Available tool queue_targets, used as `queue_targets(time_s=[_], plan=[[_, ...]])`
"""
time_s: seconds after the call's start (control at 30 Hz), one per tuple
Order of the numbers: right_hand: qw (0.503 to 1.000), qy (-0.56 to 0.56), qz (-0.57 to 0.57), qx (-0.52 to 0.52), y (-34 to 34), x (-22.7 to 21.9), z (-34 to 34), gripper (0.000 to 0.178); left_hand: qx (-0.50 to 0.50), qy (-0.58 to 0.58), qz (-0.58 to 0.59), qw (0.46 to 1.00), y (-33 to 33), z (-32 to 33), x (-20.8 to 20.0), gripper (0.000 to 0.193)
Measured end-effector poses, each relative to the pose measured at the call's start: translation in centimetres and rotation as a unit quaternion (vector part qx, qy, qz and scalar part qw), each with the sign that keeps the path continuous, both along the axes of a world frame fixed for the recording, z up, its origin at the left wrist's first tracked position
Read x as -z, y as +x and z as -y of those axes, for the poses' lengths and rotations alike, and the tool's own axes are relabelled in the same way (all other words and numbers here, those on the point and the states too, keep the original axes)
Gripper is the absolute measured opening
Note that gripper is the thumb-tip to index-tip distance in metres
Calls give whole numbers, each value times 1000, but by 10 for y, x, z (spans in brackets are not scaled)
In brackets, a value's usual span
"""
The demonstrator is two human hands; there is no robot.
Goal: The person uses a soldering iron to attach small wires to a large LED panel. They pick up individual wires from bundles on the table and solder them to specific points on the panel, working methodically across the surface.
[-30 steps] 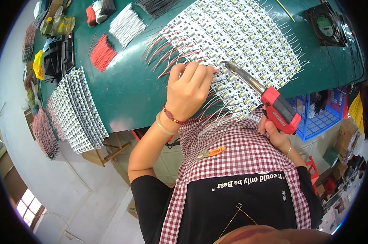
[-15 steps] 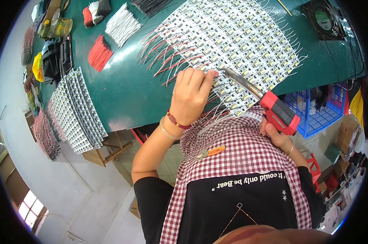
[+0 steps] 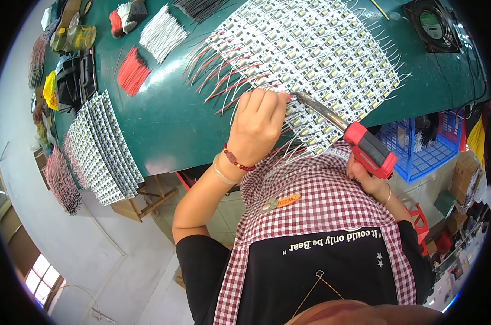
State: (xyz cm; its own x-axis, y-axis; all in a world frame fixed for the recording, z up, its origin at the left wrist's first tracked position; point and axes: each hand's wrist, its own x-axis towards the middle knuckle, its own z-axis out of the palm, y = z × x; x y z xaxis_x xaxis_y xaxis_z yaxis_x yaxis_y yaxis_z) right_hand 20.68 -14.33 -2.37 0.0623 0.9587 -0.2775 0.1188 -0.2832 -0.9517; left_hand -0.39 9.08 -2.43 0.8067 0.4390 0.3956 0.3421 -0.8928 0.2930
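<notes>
A large panel of white LED circuit boards lies on the green table, red and white wires sticking out along its left edge. My left hand is closed in a pinch over that edge, with a short red wire at its fingertips. In my right hand is a red and black soldering iron. Its dark metal tip points left and meets the board right beside the pinched wire. The exact contact at the tip is too small to tell.
Bundles of red wires, white wires and black wires lie at the far left. More LED boards overhang the table's left end. A fan stands far right, above a blue crate.
The soldering iron has shifted slightly left and down, its tip closer to my left fingertips. My left hand stays pinched at nearly the same spot.
</notes>
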Motion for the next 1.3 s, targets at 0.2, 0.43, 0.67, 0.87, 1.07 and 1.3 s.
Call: queue_targets(time_s=[0.2,0.43,0.67,0.87,1.07,1.3], plan=[[998,-16,-51,38,-5,-7,-1,14,6,15,-14,1000,0,0,-2,21],[997,-25,-73,14,-1,-2,7,24,8,45,-15,999,1,-3,-4,10],[995,-40,-84,22,-2,-3,6,20,-27,35,-27,999,-3,0,-4,22],[993,-41,-105,38,-6,-15,-8,12,-58,37,-19,997,-11,0,-4,21],[996,-35,-67,36,-1,-5,5,40,-117,9,7,993,-36,0,-42,22],[994,-15,-89,61,-3,-5,7,56,-74,-57,85,992,-10,11,-22,25]])
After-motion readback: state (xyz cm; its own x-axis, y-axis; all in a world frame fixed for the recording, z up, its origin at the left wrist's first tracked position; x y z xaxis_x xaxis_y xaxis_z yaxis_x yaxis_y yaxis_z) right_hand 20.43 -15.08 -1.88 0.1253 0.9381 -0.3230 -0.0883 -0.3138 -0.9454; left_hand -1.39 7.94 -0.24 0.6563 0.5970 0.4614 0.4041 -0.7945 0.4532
